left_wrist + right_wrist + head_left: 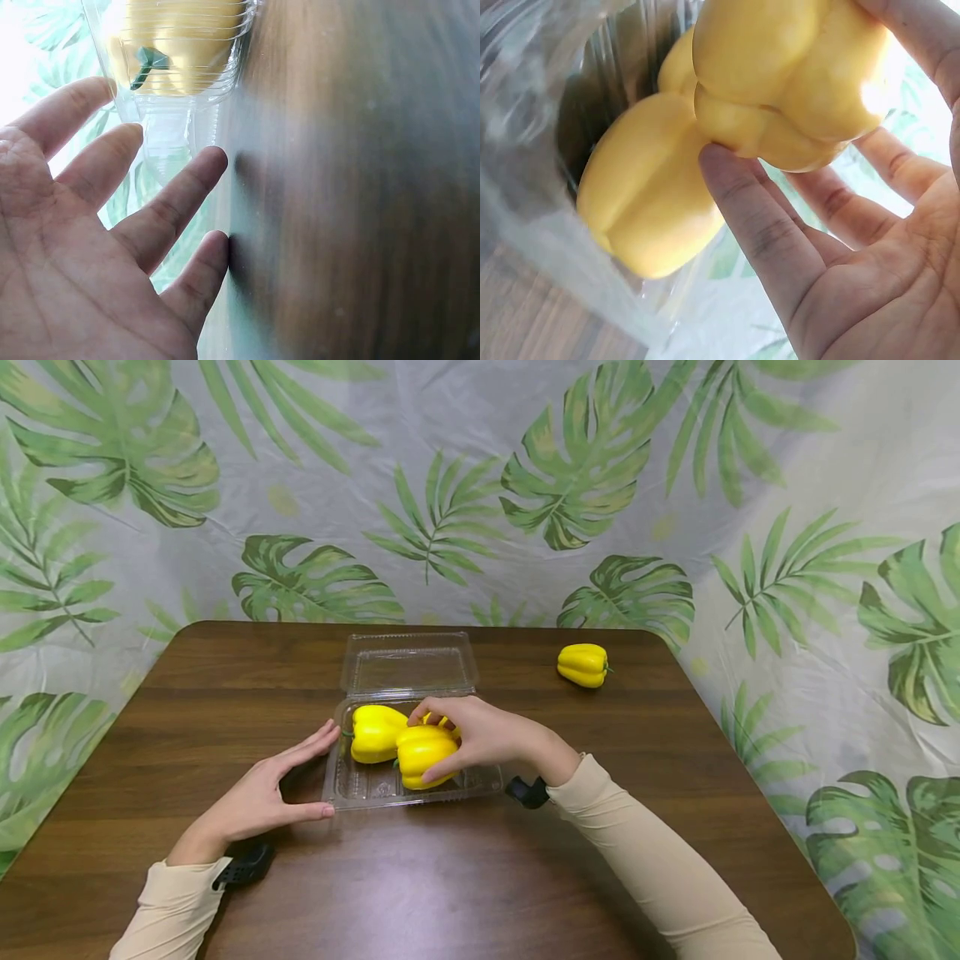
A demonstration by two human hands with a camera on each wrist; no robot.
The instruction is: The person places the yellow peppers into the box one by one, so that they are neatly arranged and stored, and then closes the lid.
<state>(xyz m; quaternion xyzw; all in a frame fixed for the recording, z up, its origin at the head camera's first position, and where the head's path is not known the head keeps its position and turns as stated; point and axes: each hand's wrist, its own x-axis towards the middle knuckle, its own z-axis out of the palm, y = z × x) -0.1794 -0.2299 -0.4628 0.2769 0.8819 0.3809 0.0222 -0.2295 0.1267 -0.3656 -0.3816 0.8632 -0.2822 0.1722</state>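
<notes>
A clear plastic clamshell container [348,789] lies with its lid [408,664] folded back. Inside, at its left, is a yellow bell pepper [375,735]; its green stem shows through the plastic wall in the left wrist view. My right hand [491,735] grips another yellow bell pepper [423,758] over the container, thumb on the near side and fingers on the far side. Behind the held one, further yellow pepper surface [645,187] shows in the right wrist view, partly hidden. My left hand [258,793] is spread beside the container's left edge, fingertips at or very near the rim.
One more yellow bell pepper [582,665] lies on its side at the table's back right. The brown wooden table [390,885] ends at a leaf-patterned cloth [450,460] behind it. Black wrist straps [247,866] sit on both wrists.
</notes>
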